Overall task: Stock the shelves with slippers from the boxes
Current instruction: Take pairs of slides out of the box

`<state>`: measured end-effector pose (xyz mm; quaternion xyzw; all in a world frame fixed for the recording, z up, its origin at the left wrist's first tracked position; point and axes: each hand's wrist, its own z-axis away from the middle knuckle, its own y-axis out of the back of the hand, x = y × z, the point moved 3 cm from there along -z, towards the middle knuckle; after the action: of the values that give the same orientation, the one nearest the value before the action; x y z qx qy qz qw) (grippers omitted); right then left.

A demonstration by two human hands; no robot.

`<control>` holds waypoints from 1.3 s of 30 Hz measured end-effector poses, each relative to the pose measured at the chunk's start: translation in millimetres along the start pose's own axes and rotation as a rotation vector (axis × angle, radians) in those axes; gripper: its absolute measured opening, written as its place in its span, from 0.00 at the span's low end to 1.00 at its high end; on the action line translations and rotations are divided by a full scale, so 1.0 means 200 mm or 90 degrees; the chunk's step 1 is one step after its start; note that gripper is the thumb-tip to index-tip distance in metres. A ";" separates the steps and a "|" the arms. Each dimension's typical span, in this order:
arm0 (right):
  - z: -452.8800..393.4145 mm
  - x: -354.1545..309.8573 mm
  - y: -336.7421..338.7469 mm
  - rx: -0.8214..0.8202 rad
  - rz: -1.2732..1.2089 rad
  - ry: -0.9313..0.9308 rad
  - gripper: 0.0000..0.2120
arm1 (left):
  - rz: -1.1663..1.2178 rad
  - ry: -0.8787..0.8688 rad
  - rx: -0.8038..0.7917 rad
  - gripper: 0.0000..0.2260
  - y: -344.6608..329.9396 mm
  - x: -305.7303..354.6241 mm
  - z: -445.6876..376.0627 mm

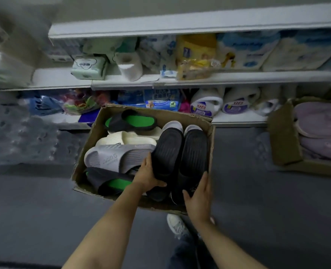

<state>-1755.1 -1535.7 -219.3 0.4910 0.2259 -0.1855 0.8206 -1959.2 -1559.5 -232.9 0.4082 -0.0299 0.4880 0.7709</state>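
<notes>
An open cardboard box (94,129) stands on the floor in front of the shelves. In it lie a pair of black slippers, sole up, a grey slipper (114,155), a cream slipper (127,137) and two black slippers with green insoles (133,121). My left hand (147,173) grips the heel end of the left black slipper (167,150). My right hand (197,199) holds the heel end of the right black slipper (194,152), thumb on its sole.
White shelves (199,79) carry tissue packs, paper rolls and detergent bottles. A second cardboard box (284,133) with lilac slippers stands at the right. Plastic-wrapped bottles sit at the left on the grey floor. My shoe (177,225) is just below the box.
</notes>
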 end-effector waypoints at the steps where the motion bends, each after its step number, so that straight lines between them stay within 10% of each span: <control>1: 0.01 0.00 -0.02 0.018 -0.013 -0.017 0.49 | 0.017 0.000 0.004 0.64 0.00 0.00 0.00; 27: -0.20 -0.10 -0.09 0.115 -0.112 -0.049 0.60 | 0.171 -0.053 0.130 0.60 0.10 -0.06 -0.03; 39: -0.33 -0.45 0.24 0.169 -0.252 0.147 0.53 | 0.471 -0.141 0.233 0.46 0.38 0.12 0.09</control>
<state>-1816.7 -1448.5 -161.3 0.5587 0.3833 -0.3136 0.6653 -1999.0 -1539.4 -164.6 0.5499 -0.1698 0.6821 0.4511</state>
